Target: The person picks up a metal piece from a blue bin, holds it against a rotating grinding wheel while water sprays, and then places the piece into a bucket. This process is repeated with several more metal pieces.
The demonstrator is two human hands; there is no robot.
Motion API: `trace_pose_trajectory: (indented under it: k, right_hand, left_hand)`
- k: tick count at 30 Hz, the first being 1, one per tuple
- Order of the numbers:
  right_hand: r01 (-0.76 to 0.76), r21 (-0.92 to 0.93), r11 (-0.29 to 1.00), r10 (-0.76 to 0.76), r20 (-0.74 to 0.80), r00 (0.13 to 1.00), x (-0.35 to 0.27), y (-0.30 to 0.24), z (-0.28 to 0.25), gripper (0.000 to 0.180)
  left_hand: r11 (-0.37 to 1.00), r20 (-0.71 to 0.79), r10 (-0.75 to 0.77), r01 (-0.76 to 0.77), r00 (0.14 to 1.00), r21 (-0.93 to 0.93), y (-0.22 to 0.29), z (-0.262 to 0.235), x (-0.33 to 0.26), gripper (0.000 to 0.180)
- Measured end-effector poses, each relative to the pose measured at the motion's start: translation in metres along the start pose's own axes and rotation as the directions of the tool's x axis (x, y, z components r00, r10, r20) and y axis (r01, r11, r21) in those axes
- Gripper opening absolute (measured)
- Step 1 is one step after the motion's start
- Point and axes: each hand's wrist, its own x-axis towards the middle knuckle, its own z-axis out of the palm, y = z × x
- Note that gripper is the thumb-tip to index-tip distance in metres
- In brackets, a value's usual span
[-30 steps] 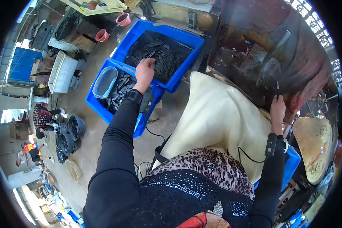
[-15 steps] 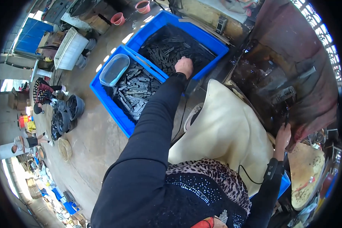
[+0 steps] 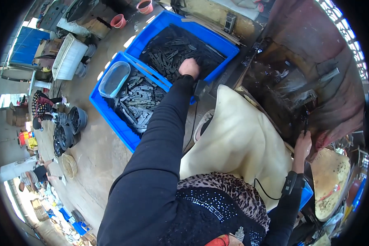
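Note:
My left hand [image 3: 189, 68] reaches down into the far blue bin [image 3: 162, 20], which holds many flat, dark strips [image 3: 168, 61]. Its fingers are curled in a fist-like shape; their tips are hidden, and what they hold cannot be made out. At the right, my right hand [image 3: 302, 145] is closed around the thin dark handle of a tool [image 3: 306, 117]. The tool's blocky, flat head [image 3: 305, 99] lies over a dark, wet-looking work hollow [image 3: 274, 82]. Similar strips, greyer in colour, fill the nearer blue bin [image 3: 110, 121].
A clear plastic tub [image 3: 115, 80] sits in the nearer bin's corner. Cream sheeting [image 3: 233, 135] covers my lap. A brownish-red cloth [image 3: 299, 33] hangs behind the hollow. At far left, two people work near dark tubs [image 3: 64, 136] and a wicker basket [image 3: 69, 166].
The view has shifted slightly, so the bins appear farther left. My left hand stays in the far bin. The tool's head looks turned and slightly higher. A person at far left has changed posture.

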Motion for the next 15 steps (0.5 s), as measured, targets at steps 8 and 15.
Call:
trace_pose_trajectory:
  k: [8, 15]
  right_hand:
    - [-0.008, 0.03, 1.0, 0.009, -0.012, 1.0, 0.0, -0.006, -0.002, 0.027]
    - [-0.024, 0.054, 0.998, 0.026, -0.042, 0.999, -0.004, -0.006, -0.001, 0.026]
  left_hand:
    - [0.987, -0.088, 0.029, -0.042, 0.996, -0.156, -0.015, -0.01, 0.006, 0.019]
    - [0.068, 0.28, 0.031, 0.277, 0.96, -0.958, -0.007, -0.064, -0.028, 0.009]
